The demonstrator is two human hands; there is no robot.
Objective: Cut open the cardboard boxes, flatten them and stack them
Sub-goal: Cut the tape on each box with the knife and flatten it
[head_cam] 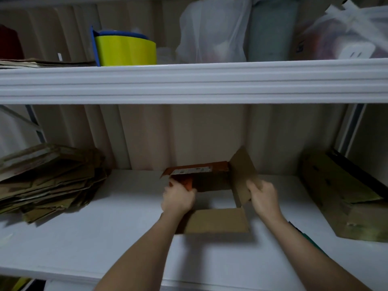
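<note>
Shelf: white shelf [105,238] carried everything, corrugated wall behind.
Box: opened cardboard box [212,181] sat mid-shelf, flaps spread, near flap lay flat.
Left hand: left hand [178,198] had its grip closed on box's left orange flap.
Right hand: right hand [262,195] pinched upright right flap.
Stack: flattened cardboard pile [48,181] lay far left, well apart.
Right side: another flattened box [340,194].

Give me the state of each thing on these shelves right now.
Box: opened up, flaps spread, on the lower shelf.
Left hand: grips the box's left side.
Right hand: pinches the right flap.
Cardboard stack: flattened, piled at left.
Big box: collapsed, lying at right.
Plastic bag: upright on upper shelf.
</note>
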